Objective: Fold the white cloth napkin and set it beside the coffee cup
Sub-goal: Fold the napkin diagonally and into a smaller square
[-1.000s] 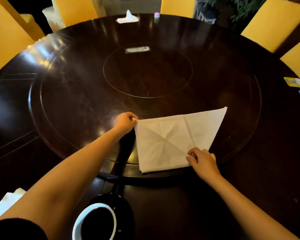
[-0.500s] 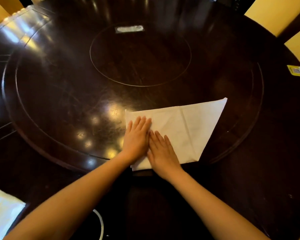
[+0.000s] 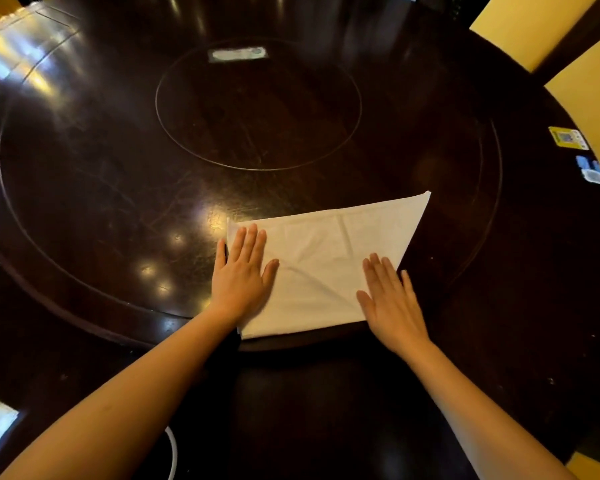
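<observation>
Head view: left hand flat, fingers spread, palm down on the left end of the white napkin, gripping nothing. Right hand also flat and open, pressing the napkin's near-right corner, little finger off the cloth on the dark table. Napkin lies folded between and under both hands. Cup rim below left forearm, mostly hidden.

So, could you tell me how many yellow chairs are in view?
2: one chair at the top right corner, another chair just below it by the table's right edge. Others may be out of frame.
</observation>
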Motion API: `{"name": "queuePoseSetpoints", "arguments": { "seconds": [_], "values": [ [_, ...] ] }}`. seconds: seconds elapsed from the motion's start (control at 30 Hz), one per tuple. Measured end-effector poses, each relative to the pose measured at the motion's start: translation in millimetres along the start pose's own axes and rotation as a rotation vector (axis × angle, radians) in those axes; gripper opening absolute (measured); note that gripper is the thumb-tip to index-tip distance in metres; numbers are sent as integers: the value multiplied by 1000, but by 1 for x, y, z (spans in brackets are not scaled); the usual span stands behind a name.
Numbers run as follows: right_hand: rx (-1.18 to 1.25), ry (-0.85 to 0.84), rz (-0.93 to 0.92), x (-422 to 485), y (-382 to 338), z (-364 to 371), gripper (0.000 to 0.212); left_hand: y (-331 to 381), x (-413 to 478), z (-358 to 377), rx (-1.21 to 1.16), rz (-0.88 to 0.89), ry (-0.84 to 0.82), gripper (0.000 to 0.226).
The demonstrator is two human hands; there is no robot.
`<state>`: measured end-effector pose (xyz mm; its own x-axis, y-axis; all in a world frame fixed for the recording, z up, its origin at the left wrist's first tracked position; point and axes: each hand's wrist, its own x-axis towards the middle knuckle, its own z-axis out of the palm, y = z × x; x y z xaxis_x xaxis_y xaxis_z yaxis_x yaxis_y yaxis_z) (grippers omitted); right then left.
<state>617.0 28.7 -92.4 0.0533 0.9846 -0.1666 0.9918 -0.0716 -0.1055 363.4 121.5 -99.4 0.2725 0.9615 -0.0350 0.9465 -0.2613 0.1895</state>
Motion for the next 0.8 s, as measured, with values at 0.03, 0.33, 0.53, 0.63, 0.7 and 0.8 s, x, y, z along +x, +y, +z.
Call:
{"name": "queuePoseSetpoints", "arguments": {
  "seconds": [0.03, 0.33, 0.53, 0.63, 0.7, 0.8],
  "values": [
    [6, -3, 25, 1, 8, -3, 62, 0, 0, -1, 3, -4, -6, 67],
    [581, 315, 568, 51, 32, -49, 52, 36, -15, 5, -7, 91, -42, 67],
    [1214, 181, 907, 94, 26, -68, 41, 37, -18, 11, -23, 80, -88, 66],
    [1253, 232, 822, 99, 21, -74, 12, 39, -18, 5, -66, 84, -118, 65],
    [1121, 336, 656, 100, 8, -81, 21, 39, -15, -6, -192, 80, -104, 62],
    [874, 384, 400, 98, -31, -93, 28, 36, -3, -27, -563, -8, 37, 54]
  ]
}}
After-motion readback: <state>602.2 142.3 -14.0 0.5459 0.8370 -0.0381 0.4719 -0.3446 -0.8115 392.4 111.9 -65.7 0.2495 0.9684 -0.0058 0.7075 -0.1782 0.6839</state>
